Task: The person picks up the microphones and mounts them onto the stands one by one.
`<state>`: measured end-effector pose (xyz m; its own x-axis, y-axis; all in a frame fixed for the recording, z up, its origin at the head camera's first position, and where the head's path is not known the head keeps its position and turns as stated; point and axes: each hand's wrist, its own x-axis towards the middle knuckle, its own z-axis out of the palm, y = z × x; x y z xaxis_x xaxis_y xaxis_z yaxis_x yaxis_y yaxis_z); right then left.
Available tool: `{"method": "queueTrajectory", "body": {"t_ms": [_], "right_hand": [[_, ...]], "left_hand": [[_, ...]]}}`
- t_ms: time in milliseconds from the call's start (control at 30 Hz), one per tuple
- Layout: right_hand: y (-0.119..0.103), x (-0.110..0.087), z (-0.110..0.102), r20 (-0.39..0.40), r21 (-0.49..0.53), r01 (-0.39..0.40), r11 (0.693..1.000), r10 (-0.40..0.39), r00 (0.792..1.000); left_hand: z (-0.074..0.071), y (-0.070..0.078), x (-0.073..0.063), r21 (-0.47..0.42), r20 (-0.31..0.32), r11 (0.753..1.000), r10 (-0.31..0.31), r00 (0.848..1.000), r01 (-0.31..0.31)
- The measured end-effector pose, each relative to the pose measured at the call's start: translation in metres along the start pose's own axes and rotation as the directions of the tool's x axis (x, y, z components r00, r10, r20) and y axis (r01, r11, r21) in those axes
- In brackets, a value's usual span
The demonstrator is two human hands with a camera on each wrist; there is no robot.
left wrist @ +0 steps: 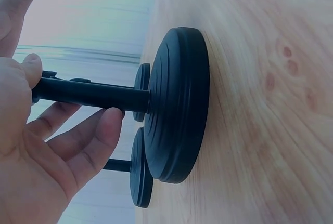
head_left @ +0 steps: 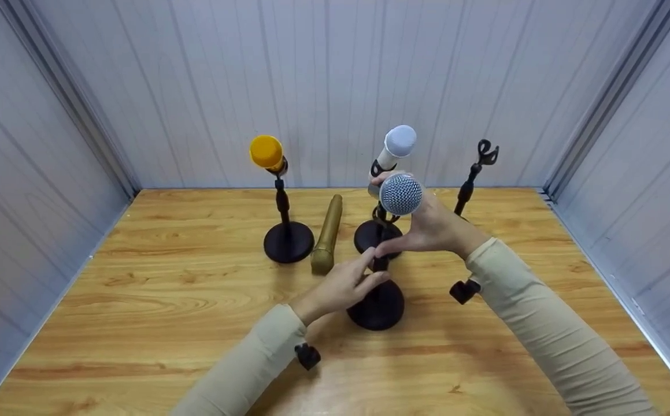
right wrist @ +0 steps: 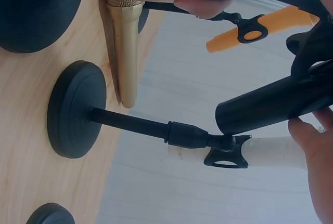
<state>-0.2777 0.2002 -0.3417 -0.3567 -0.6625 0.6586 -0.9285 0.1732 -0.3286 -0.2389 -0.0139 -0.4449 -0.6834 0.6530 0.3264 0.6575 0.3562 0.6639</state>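
A black microphone with a silver mesh head [head_left: 401, 195] is tilted above the nearest black desk stand [head_left: 376, 312]. My right hand [head_left: 436, 225] grips its body, fingers on the far side. In the right wrist view, the dark body [right wrist: 265, 104] lies against the stand's clip [right wrist: 309, 52]; I cannot tell how far it is seated. Lower down, my left hand [head_left: 340, 286] holds this stand's pole [left wrist: 93, 93] between thumb and fingers, above the round base [left wrist: 179, 104].
Behind, a white microphone [head_left: 400, 141] and a yellow microphone [head_left: 266, 152] sit in stands. A gold microphone [head_left: 328, 234] lies on the wooden table [head_left: 196, 323]. At right stands a stand with a bare clip [head_left: 487, 153]. Pale panels [head_left: 207, 86] enclose the table's back and sides.
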Motion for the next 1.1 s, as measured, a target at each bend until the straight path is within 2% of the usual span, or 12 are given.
{"method": "queueTrajectory", "body": {"t_ms": [233,400,633,900,1100], "right_hand": [[0.0007,0.0035,0.0041,-0.031,-0.055,0.004,0.998,-0.006,0.999],[0.0007,0.0040,0.0054,-0.072,-0.053,-0.005,0.999,0.001,0.997],[-0.0024,0.0061,0.0052,-0.072,-0.053,-0.022,0.998,0.018,0.997],[-0.0035,0.0065,0.0069,-0.090,-0.124,0.021,0.992,-0.032,0.995],[-0.0042,0.0065,0.0089,-0.106,-0.105,0.031,0.994,-0.043,0.993]], "left_hand": [[-0.0004,0.0006,0.0000,0.018,0.012,0.999,-0.049,0.999,0.049],[0.0008,0.0011,0.0004,0.027,0.004,0.999,-0.046,0.999,0.045],[0.0017,0.0014,-0.0001,0.027,-0.015,0.999,-0.037,0.999,0.038],[0.0023,0.0011,0.0000,0.042,-0.029,0.999,-0.020,0.999,0.021],[0.0040,-0.0009,-0.0007,0.049,-0.042,0.999,-0.007,0.999,0.009]]}}
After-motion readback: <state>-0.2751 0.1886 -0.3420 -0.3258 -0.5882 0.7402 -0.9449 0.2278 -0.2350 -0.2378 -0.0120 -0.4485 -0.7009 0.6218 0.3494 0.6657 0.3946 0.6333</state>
